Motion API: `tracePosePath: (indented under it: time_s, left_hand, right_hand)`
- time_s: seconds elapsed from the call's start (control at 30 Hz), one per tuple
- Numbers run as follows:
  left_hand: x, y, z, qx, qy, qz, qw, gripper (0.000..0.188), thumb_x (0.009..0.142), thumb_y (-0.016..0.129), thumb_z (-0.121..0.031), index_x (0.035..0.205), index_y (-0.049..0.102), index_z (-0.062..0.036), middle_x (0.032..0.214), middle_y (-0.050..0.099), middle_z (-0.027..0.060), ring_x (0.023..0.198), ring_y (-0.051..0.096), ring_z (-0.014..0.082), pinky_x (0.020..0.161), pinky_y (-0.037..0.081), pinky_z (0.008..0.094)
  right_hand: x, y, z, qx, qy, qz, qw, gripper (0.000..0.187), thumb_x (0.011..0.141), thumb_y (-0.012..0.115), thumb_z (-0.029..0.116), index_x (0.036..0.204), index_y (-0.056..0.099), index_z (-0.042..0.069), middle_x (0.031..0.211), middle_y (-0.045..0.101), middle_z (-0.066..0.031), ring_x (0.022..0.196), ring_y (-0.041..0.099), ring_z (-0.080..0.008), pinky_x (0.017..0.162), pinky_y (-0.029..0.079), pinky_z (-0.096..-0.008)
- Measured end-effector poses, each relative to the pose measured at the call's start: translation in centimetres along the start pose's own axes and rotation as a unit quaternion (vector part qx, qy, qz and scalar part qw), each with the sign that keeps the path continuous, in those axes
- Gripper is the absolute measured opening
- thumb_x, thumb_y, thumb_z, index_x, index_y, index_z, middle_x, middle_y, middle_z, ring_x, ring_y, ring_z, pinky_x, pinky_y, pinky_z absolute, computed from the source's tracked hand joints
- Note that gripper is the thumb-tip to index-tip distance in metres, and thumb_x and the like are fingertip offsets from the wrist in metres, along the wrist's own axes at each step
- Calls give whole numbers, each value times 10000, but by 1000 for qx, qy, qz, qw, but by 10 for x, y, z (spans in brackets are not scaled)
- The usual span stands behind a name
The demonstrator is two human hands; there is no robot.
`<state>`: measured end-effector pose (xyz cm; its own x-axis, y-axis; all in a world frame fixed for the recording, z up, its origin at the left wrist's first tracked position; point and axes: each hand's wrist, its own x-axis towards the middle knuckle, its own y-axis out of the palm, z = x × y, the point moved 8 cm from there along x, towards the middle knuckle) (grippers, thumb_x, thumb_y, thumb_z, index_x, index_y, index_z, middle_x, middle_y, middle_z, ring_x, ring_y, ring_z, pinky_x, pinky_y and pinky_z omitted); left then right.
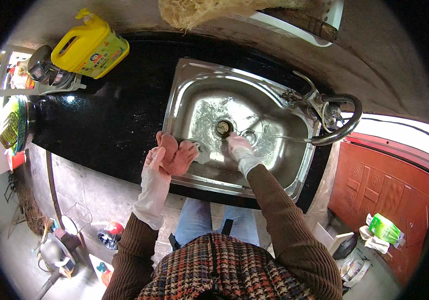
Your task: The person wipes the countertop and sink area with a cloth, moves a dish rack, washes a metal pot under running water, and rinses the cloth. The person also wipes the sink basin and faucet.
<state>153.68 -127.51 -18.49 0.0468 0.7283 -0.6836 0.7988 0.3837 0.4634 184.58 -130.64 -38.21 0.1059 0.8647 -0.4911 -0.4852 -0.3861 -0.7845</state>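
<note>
Both my hands wear thin whitish gloves. My left hand [155,162] is at the front left rim of the steel sink [184,85] and grips a crumpled pink cloth [177,152]. A small clear object [203,151] lies just right of the cloth, inside the basin. My right hand [238,147] reaches into the wet basin near the drain [223,127], under a thin stream of water from the curved tap [342,127]; whether it holds anything is not clear.
A black counter [109,120] surrounds the sink. A yellow detergent jug [89,46] stands at its back left, with metal pots [44,67] beside it. A straw-coloured scrubber [199,12] hangs above. A green packet [384,229] lies on the floor at right.
</note>
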Motion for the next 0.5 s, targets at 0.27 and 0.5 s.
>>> tracePosePath:
  time_s: [0.27, 0.5]
  left_hand:
    - [-10, 9, -1, 14, -2, -1, 1000, 119, 1036, 686, -150, 1143, 641, -125, 1195, 677, 4, 1177, 649, 162, 1057, 537, 384]
    - [-22, 12, -4, 20, -20, -8, 1000, 180, 1032, 680, -139, 1197, 612, -120, 1254, 632, -9, 1230, 616, 154, 1077, 522, 384]
  right_hand:
    - [6, -14, -49, -51, 161, -15, 986, 302, 1017, 514, 140, 1276, 658, 81, 1130, 709, -209, 1018, 746, -393, 812, 623, -518]
    - [65, 15, 13, -6, 140, 44, 989, 325, 1014, 518, 162, 1254, 707, 53, 1289, 691, -189, 1201, 696, -356, 923, 605, -470]
